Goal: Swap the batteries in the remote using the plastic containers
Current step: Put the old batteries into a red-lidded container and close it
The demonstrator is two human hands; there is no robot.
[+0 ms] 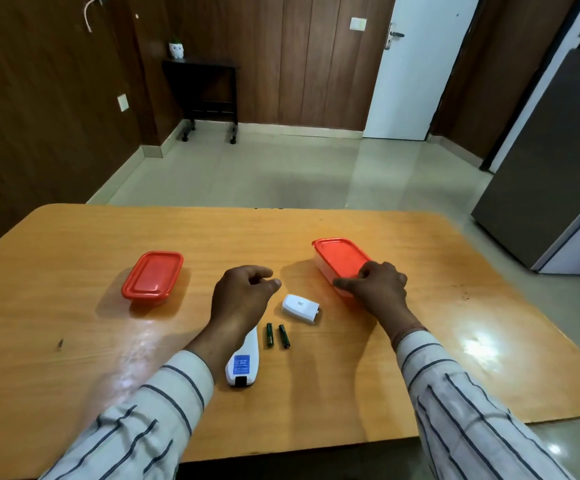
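A white remote (243,363) lies face down on the wooden table (74,341), partly hidden under my left forearm. Its white battery cover (300,308) lies apart to the right. Two dark green batteries (277,336) rest side by side between them. A red-lidded plastic container (153,276) sits at the left, lid on. Another red-lidded container (339,259) sits at the right. My right hand (377,287) grips its near corner. My left hand (243,294) hovers above the remote's far end, fingers loosely curled, holding nothing.
The table's far edge runs just beyond the containers; its near edge is close to my body. A grey refrigerator (551,168) stands at the right. A small dark side table (209,95) stands against the far wall.
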